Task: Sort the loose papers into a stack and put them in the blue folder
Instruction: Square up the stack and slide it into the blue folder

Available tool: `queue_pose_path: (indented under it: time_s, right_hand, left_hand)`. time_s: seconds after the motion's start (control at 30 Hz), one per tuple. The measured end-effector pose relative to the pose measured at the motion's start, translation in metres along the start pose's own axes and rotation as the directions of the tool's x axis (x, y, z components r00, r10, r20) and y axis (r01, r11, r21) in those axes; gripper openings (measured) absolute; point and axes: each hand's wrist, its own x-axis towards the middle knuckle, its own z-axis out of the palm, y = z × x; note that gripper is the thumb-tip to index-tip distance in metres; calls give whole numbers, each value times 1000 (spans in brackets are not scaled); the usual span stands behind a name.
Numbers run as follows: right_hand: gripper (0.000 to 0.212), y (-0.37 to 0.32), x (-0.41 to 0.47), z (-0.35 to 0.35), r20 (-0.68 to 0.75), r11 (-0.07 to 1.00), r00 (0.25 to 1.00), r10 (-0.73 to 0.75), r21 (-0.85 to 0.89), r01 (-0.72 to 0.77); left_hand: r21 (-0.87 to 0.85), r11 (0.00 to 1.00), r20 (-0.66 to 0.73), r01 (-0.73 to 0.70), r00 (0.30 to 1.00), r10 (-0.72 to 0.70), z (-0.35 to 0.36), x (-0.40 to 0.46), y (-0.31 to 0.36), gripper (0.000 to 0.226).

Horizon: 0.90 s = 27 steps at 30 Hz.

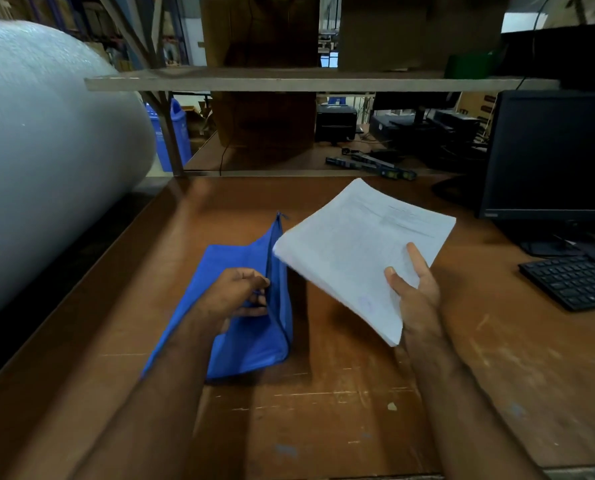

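While our left hand [240,292] pinches the blue folder [244,341] mouth open, our right hand [415,296] grips the paper stack [351,251]; we should lead with its lower-left corner.

Folder [240,327] on desk [358,410], paper stack [355,251] right of it, keyboard [576,282] far right

The blue folder [244,327] lies on the wooden desk with its zipped edge standing open along the right side, upper flap lifted. The stack of white papers [362,247], squared and faintly printed, hangs tilted in the air at the folder's two o'clock, its left corner just beside the open edge.
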Motion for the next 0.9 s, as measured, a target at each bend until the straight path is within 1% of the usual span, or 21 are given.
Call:
queue_pose_path:
  time_s: [0.07, 0.13, 0.23, 0.33, 0.47, 0.53, 0.63, 0.73, 0.83, 0.87, 0.9]
  right_hand:
    - [59, 5, -2, 5, 29, 1000, 1000, 9, -14, -8]
    - [61, 10, -2, 6, 49, 995, 999, 1, -96, 3]
    - [62, 17, -1, 0, 27, 972, 999, -32, -232, 38]
    - [65, 19, -2, -6, 17, 940, 996, -84, -331, 84]
    - [68, 13, -7, -5, 41, 879, 980, -194, -437, 193]
    - [68, 9, -11, -1, 61, 861, 974, -217, -458, 220]
    - [68, 7, -24, 6, 113, 867, 973, -203, -442, 232]
    - [65, 9, -38, 10, 135, 858, 979, -153, -473, 199]
    - [65, 14, -41, 7, 118, 849, 989, -88, -510, 136]
    - [65, 15, -40, 6, 113, 852, 991, -67, -510, 116]
    - [65, 16, -40, 5, 110, 855, 993, -50, -508, 100]
  left_hand:
    - [-4, 1000, 68, -24, 997, 24, 0, 0, 3, 13]
    - [-13, 999, 102, -35, 994, 36, 0, -1, 4, 13]
    - [-38, 999, 94, -38, 995, 41, -4, -2, 3, 15]
    - [-30, 999, 81, -40, 996, 42, -6, 0, 3, 13]
    - [49, 998, 59, -35, 998, 32, 3, 5, 5, 14]
    - [100, 994, 48, -39, 998, 35, 11, 7, 7, 14]
    - [131, 990, 43, -55, 998, 49, 27, 12, 5, 13]
    - [173, 982, 2, -78, 997, 79, 42, 16, 0, 16]
    - [267, 958, -59, -105, 990, 125, 51, 18, -4, 13]
    - [303, 944, -66, -129, 985, 156, 53, 19, -7, 6]
    - [356, 919, -52, -171, 978, 202, 54, 20, -9, 9]
